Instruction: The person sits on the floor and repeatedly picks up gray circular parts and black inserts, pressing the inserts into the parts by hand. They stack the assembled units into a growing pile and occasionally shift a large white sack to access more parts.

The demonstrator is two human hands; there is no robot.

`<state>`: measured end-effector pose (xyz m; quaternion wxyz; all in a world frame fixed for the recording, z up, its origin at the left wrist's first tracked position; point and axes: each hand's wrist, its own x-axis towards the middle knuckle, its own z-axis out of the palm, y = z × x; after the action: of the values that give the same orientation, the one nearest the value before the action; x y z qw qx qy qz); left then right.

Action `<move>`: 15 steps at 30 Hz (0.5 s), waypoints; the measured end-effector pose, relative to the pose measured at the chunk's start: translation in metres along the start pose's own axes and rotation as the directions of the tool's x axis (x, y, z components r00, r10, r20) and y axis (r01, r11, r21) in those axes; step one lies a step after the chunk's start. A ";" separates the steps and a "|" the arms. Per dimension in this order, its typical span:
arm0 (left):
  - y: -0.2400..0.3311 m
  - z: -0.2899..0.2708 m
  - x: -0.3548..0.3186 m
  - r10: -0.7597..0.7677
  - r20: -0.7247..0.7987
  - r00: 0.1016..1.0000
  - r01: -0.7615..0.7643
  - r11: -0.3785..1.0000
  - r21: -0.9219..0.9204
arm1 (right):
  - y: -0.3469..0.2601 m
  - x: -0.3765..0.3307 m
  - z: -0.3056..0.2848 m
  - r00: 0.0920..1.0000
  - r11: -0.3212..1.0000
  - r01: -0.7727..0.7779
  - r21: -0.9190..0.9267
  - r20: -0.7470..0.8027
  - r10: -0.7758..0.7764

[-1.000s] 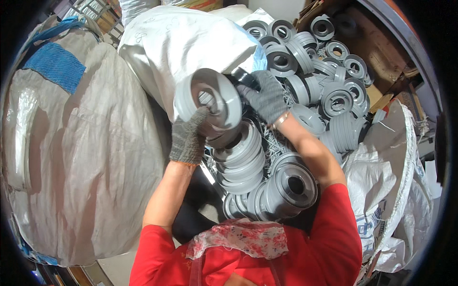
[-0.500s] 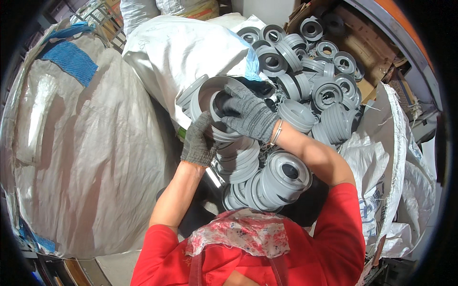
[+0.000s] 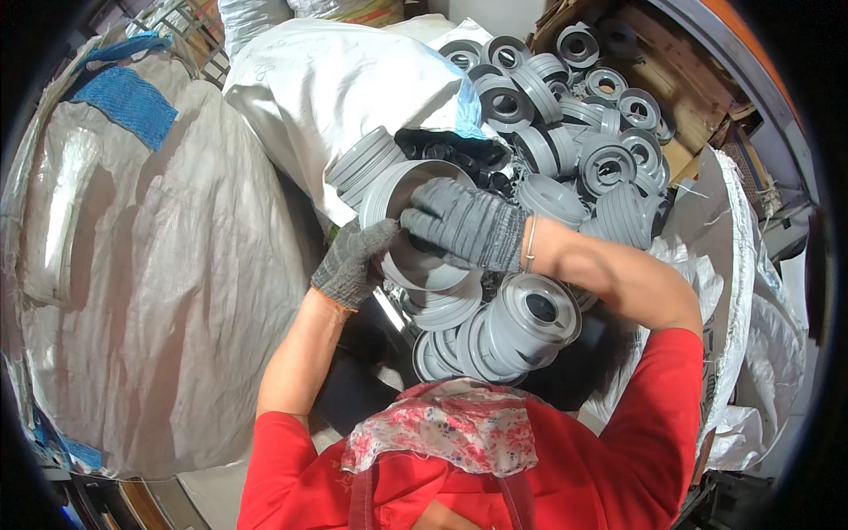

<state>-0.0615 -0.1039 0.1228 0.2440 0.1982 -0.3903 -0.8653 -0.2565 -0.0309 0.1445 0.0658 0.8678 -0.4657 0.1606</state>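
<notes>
Both my hands wear grey knit gloves. In front of me are two wide grey plastic rings with tall rims, an upper ring (image 3: 374,200) and a lower ring (image 3: 430,276), with their rims close together. My left hand (image 3: 355,263) grips the lower ring's left edge, thumb along its rim. My right hand (image 3: 468,224) is closed over the right side where the rings meet; its fingertips are partly hidden inside. Below lies a leaning stack of grey flanged plastic parts (image 3: 535,318). A ribbed grey stack (image 3: 366,165) rests beyond my left hand.
A large pile of grey round parts (image 3: 606,168) spreads at the right and back. A white sack (image 3: 344,84) with black pieces at its mouth lies ahead. A big pale woven bag (image 3: 168,291) stands left, another open white bag (image 3: 729,291) right. Cardboard (image 3: 680,71) stands at back right.
Both hands have moved slightly apart and the rings have come lower and tilted, their openings showing more. The ribbed stack behind is now more exposed. My right elbow has swung outward.
</notes>
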 end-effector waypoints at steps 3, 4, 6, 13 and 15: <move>-0.008 0.013 0.000 0.161 -0.085 0.983 -0.151 0.981 0.118 | -0.008 0.004 0.006 0.912 0.908 -0.300 0.291 -0.190 0.363; -0.012 0.005 0.003 0.210 -0.093 0.973 -0.178 0.947 0.268 | -0.004 0.007 0.006 0.778 0.550 -0.521 0.653 0.098 0.620; -0.016 0.000 0.007 0.232 -0.128 0.964 -0.181 0.930 0.320 | 0.013 0.014 0.000 0.562 -0.097 -0.716 0.692 0.653 0.507; -0.017 0.012 0.004 0.359 -0.015 0.933 -0.191 0.530 0.826 | 0.005 0.003 0.046 0.739 0.452 -0.484 0.750 0.074 0.669; -0.023 0.006 0.008 0.441 0.198 0.875 -0.363 0.327 0.873 | 0.011 0.005 0.064 0.707 -0.130 -0.083 0.988 0.150 0.691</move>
<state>-0.0774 -0.0922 0.1075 0.3230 0.2253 -0.8116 -0.4316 -0.2488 -0.0579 0.0858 -0.4992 0.4031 -0.4353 0.6315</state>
